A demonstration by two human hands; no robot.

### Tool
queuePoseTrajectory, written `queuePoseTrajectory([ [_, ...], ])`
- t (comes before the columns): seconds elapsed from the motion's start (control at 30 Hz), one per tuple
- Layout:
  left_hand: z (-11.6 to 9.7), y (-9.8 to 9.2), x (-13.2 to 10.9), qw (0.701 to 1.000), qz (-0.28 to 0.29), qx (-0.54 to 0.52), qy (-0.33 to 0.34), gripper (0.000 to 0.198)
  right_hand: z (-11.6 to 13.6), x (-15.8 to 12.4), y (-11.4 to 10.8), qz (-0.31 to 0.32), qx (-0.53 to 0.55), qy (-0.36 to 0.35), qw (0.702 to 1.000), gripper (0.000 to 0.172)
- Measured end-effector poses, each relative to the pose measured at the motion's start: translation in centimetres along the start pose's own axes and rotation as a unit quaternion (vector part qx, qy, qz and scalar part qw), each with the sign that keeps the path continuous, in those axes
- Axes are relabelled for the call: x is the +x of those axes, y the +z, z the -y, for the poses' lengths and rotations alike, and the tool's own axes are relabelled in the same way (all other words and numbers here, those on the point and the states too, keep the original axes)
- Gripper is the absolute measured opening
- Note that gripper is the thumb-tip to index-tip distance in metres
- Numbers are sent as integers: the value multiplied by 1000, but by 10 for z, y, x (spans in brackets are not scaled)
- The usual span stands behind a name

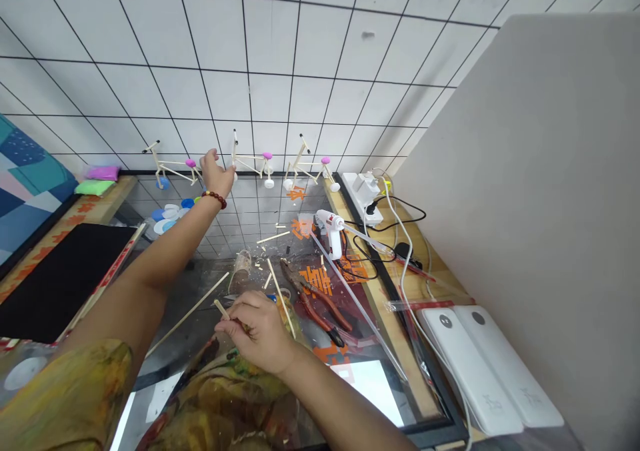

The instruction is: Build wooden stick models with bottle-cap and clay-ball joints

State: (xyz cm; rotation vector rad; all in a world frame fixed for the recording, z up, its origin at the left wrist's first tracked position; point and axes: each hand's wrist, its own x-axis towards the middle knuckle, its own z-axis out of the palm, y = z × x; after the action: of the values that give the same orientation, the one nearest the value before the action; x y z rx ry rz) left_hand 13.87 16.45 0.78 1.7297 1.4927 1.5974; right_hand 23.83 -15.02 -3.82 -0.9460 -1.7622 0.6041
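Note:
My left hand (218,175) is stretched out at the back of the glass table, between two small stick bicycles. Its fingers are apart, and the fingertips on its right side overlap the front of the middle bicycle (250,159); I cannot tell whether they touch. Left of it stands another bicycle (173,164), and a third bicycle (306,163) is farther right. All have pink seats and bottle-cap-like wheels. Close to me, my right hand (257,331) pinches a short wooden stick (221,309) between thumb and fingers. Loose sticks (283,297) lie around it.
Pliers (317,301) with red handles lie right of my right hand. A white glue gun (331,231) stands behind them, near a power strip (361,197) with cables. Bottle caps (170,216), a black mat (70,274) and white power banks (490,371) flank the sides.

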Motion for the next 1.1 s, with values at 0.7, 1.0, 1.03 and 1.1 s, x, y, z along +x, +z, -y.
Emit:
queuePoseTrajectory([
  [0.7,-40,122,-32,966,256,34,-20,14,-4,2,-3,57,-56,-9,997,23],
  [1.0,-33,115,-37,968,238,-20,-73,20,-4,1,-2,52,-57,-8,997,21],
  [1.03,-35,108,-38,968,238,-29,-75,23,-4,1,-2,46,-52,-10,998,21],
  [1.1,-41,85,-44,966,244,-52,-73,26,-3,1,-2,32,-37,-15,999,22],
])
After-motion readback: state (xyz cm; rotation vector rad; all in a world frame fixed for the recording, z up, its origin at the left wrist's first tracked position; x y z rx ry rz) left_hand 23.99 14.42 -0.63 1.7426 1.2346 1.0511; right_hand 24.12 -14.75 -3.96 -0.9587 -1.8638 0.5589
